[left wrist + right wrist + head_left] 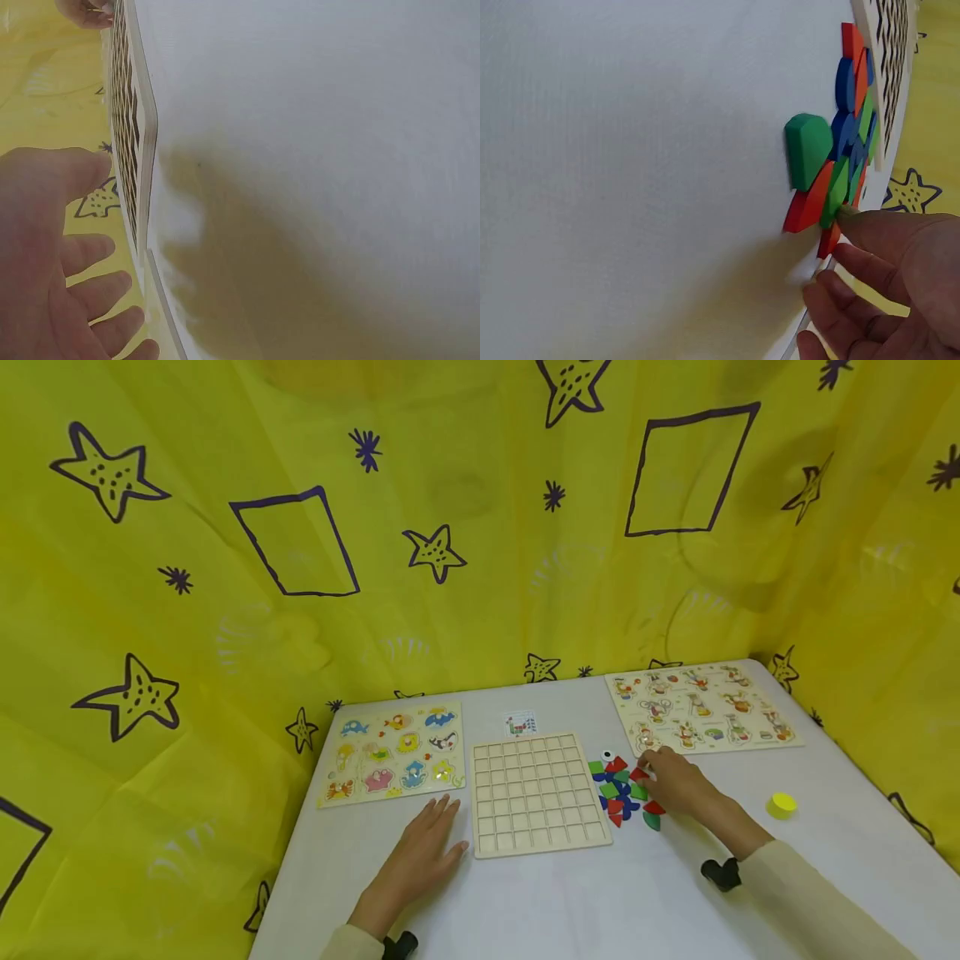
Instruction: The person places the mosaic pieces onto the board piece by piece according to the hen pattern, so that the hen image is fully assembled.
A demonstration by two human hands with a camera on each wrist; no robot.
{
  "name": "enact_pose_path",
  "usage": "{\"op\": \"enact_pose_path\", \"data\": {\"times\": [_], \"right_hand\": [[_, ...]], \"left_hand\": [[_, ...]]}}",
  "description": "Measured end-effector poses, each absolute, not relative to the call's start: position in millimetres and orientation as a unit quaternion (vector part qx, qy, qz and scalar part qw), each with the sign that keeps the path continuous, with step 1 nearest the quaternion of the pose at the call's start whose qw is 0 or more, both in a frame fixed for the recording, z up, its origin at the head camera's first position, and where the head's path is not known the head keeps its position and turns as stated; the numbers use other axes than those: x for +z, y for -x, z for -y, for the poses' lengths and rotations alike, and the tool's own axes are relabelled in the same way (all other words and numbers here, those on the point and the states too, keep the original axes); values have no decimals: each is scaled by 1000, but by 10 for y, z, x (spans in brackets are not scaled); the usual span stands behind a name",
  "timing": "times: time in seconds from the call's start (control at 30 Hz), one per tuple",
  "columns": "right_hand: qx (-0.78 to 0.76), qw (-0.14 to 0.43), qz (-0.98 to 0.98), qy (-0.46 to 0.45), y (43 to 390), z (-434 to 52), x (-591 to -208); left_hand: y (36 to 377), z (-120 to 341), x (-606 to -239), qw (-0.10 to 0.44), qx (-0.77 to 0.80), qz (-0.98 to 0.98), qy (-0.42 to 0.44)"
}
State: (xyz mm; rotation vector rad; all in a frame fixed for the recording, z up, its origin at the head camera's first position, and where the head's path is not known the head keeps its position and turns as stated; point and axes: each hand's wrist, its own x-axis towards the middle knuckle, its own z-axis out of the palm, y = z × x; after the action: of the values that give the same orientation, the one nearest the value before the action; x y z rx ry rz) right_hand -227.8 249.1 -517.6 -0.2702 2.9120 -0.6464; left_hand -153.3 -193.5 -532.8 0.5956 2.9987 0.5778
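So my right hand (678, 783) is down in the pile of coloured pieces (621, 791), which sits on the white table (600, 902) just right of the wooden grid board (536, 793). From the wrist view my thumb tip (849, 214) is touching a green piece (838, 191) at the edge of the pile, other fingers loosely curled beside it, not really gripping anything yet. My left hand (420, 860) is flat on the table with fingers spread, right beside the grid board's left edge, holding nothing. There's a sea animal puzzle (393, 752) further left, another picture puzzle (701, 707) at the back right, a small card (521, 723) behind the grid, and a yellow cap (782, 805) off to the right.
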Motion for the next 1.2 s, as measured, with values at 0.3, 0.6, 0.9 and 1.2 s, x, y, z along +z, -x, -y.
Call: {"op": "enact_pose_path", "data": {"times": [0.3,0.6,0.9,1.2], "right_hand": [[-222,75,-967,101,2359,-2518,-5238],[-225,91,-965,98,2393,-2535,-5232],[-203,25,-967,151,2473,-2367,-5231],[-181,35,-970,160,2639,-2313,-5224]], "left_hand": [[1546,1859,-5365,65,211,-956,-192],[1566,1836,-5420,82,201,-956,-197],[1584,1839,-5448,92,199,-957,-189],[1599,1811,-5465,89,198,-958,-190]]}}
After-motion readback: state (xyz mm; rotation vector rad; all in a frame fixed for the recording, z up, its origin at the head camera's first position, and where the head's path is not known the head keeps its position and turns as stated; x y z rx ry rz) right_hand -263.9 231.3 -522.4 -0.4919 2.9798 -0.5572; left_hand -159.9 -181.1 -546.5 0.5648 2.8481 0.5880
